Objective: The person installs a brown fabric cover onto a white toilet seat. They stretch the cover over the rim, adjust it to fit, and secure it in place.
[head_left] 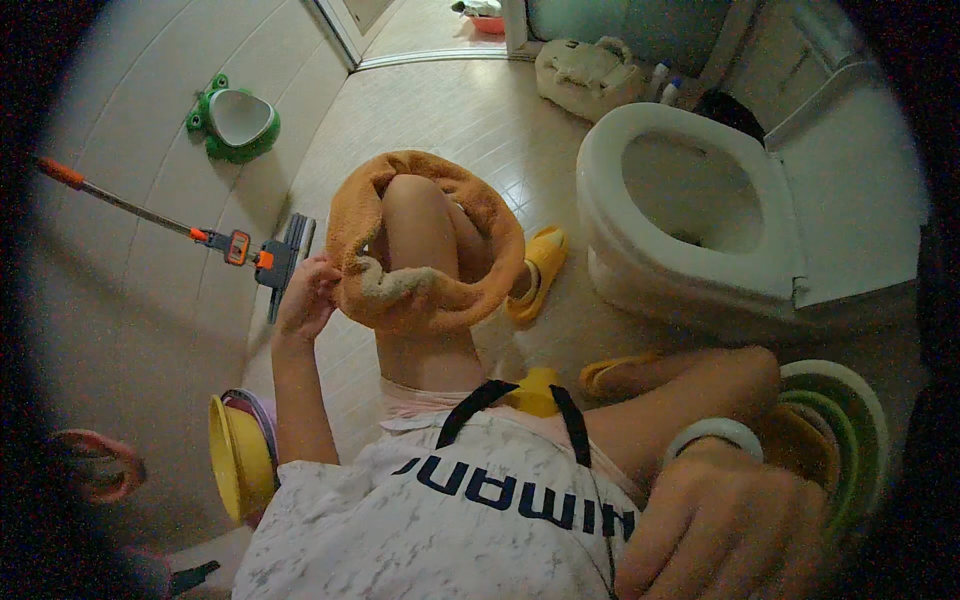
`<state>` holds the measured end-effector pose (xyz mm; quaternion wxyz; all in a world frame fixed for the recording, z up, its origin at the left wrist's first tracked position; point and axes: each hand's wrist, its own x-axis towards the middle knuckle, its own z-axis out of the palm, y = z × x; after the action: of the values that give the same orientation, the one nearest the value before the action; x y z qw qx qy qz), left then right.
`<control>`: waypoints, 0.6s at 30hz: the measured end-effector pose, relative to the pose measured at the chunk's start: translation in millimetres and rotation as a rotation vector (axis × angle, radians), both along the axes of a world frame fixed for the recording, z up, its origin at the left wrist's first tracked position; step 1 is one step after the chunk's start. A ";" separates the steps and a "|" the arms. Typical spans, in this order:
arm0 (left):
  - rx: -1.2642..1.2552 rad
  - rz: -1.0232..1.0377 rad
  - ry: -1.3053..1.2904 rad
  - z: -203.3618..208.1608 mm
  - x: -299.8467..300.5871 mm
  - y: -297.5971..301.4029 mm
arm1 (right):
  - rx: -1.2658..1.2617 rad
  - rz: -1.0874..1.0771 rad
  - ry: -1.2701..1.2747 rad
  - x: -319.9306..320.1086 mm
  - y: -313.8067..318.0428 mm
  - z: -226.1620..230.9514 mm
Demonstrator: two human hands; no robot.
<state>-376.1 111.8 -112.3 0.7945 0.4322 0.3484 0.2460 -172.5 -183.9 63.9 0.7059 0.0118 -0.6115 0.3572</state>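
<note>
Listing from largest to smallest: white toilet [700, 260], seat lowered and lid up, stands at right on the pale tiled floor [450, 110]. Orange fuzzy ring-shaped seat cover [425, 290] is draped around the person's raised knee (mid-frame, just left of the toilet). Long-handled squeegee [240, 248], grey with orange fittings, leans against the left wall. Green frog-shaped wall urinal [236, 122] is mounted above it. Yellow pot [238, 460] sits at lower left beside the person's arm. Stacked green and white rings [845, 420] lie at lower right. Yellow slipper [540, 268] rests on the foot near the toilet base. Left hand [305, 298] pinches the cover's left edge, fingers closed on the fabric. Right hand [725, 525], wearing a white bangle [712, 435], is curled at lower right; what it grips cannot be told.
</note>
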 end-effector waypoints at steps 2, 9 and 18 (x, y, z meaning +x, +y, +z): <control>0.008 -0.014 -0.109 8.5 8.3 -9.3 | 0.020 0.014 0.003 -1.7 -2.1 -0.4; -0.067 -0.015 -0.489 -3.4 24.8 -16.8 | -0.012 -0.032 0.012 -6.1 -26.5 -11.5; -0.264 0.111 -0.561 -23.2 21.0 -39.1 | -0.879 -0.737 -0.334 46.9 10.4 -93.9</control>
<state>-355.1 72.7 -135.5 0.8943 0.2210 0.1675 0.3511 -125.5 -173.6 -30.1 0.6163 -0.5506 -0.4731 0.3054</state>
